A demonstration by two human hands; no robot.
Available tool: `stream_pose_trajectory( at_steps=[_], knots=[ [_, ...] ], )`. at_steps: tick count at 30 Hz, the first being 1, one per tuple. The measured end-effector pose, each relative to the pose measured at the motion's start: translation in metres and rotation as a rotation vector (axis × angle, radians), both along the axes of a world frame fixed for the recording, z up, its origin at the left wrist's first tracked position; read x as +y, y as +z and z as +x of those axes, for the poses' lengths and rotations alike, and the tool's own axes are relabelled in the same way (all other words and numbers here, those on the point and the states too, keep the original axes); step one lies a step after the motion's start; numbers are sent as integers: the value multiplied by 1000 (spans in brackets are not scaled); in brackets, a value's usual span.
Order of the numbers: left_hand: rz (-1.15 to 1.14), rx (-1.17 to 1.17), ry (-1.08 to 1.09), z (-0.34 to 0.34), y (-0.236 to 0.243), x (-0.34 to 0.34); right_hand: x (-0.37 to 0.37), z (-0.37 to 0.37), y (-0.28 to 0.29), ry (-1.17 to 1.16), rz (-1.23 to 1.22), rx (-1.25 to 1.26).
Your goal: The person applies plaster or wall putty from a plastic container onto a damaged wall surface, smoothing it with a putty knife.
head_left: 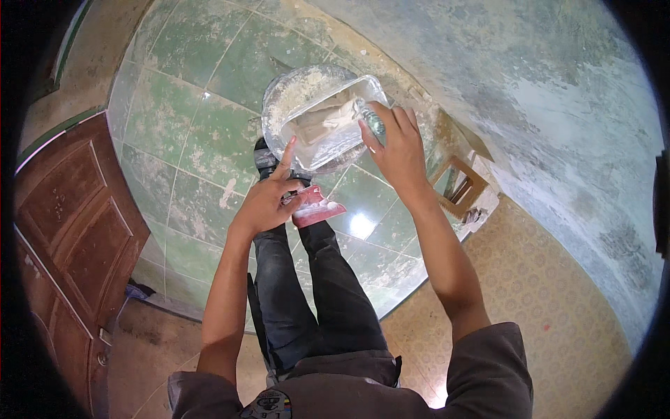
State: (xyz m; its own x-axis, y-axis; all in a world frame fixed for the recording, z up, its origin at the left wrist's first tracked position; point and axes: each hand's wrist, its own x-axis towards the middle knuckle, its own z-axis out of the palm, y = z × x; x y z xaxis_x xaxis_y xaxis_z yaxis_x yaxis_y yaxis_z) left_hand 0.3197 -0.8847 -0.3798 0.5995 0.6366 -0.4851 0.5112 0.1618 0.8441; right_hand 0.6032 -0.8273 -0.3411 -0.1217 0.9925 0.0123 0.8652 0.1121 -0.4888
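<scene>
A pale rectangular tub (328,148) holds cream-white paste or powder (324,122). It rests tilted over a round, powder-caked basin (279,91). My left hand (271,199) is closed with thumb and fingers on a flat red scraper-like piece (317,208) smeared with white. Its index finger stretches out to the tub's near left rim. At the tub's right end, my right hand (401,143) grips a rounded, mottled green-grey thing (372,120), perhaps a tool's handle. Its far end meets the white material; its exact kind is hidden.
Worn green floor tiles (209,133) with white smears lie around the basin. A patchy blue-grey wall (544,91) rises on the right. A small wooden frame (460,187) stands at its foot. A brown wooden door (77,230) is at left. My legs (286,286) are below the tub.
</scene>
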Motion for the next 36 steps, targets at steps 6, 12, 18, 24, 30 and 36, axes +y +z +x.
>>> stream_pose_trajectory(
  at_steps=[6, 12, 18, 24, 30, 36],
  knots=[
    [96, -83, 79, 3, -14, -6, -20, 3, -12, 267, -52, -145],
    [12, -65, 72, 1, -5, -4, -4, 2, 1, 267, -50, -59],
    [32, -73, 48, 1, -10, -4, -27, -19, -22, 231, -96, -51],
    [63, -72, 72, 0, -13, -8, -42, -49, 1, 194, -163, 97],
    [55, -66, 57, -1, -5, -3, -46, -13, 64, -204, -305, 299],
    [-12, -42, 39, 2, 3, 0, -75, 14, 82, -344, -162, 366]
  ],
)
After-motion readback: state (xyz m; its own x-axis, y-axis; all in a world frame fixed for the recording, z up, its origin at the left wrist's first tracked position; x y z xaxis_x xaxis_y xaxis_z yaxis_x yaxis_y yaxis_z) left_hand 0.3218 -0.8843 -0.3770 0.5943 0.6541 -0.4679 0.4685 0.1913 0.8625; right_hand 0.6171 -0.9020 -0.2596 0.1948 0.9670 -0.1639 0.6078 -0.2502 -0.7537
